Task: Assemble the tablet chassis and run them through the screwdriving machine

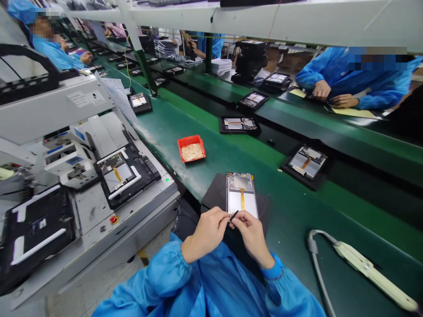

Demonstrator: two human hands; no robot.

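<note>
An opened tablet-like device (243,200) with a silver battery and an orange ribbon lies on a black mat (211,193) at the bench edge. Over its near end, my left hand (208,231) and my right hand (253,235) meet, fingertips nearly touching. A small black strip (234,215) sticks up from the pinched fingers of my right hand. My left thumb and index finger are pressed together beside it, and what they hold, if anything, is too small to name.
A red tray (191,149) of small pale pieces stands ahead. To the right lies a cream handheld tool (373,273) with a cable. Similar devices (306,162) sit on the line. A machine (122,211) fills the left. Other people work beyond.
</note>
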